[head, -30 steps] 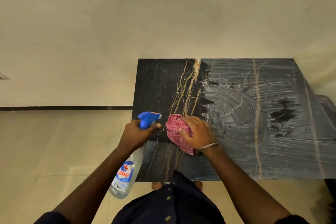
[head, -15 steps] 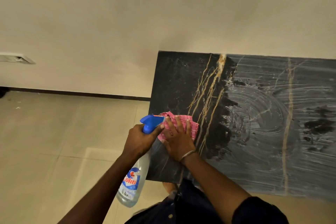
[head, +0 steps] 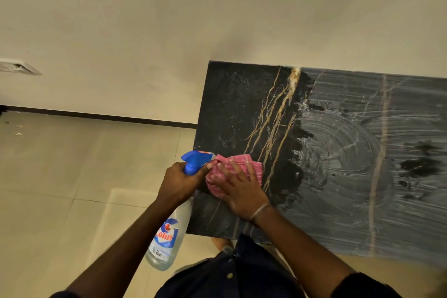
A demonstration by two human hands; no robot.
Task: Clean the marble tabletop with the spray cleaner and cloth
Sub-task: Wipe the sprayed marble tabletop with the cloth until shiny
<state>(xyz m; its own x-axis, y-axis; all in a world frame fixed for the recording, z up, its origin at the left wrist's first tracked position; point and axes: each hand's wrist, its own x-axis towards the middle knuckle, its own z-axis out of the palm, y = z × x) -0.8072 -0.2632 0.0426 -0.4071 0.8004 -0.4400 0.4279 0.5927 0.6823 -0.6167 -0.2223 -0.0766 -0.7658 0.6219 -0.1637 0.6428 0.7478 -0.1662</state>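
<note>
The black marble tabletop (head: 232, 109) with gold veins fills the right half of the view. Its right part is covered in whitish swirled smears, while the left part looks dark and glossy. My right hand (head: 238, 187) presses a pink checked cloth (head: 255, 167) flat onto the marble near the left front corner, fingers spread. My left hand (head: 180, 182) grips the neck of a clear spray bottle (head: 167, 239) with a blue trigger head, held off the table's left edge. The nozzle points toward the cloth.
A plain cream wall rises behind the table, with a dark skirting strip (head: 96, 116) at its foot. Beige floor tiles (head: 60, 176) spread to the left. A vent plate (head: 17, 68) sits on the wall at far left. My dark shirt and feet show at the bottom.
My right hand has slid the cloth leftward across the marble toward the left edge, beside the bottle's nozzle. The view has shifted left; my left hand still holds the bottle.
</note>
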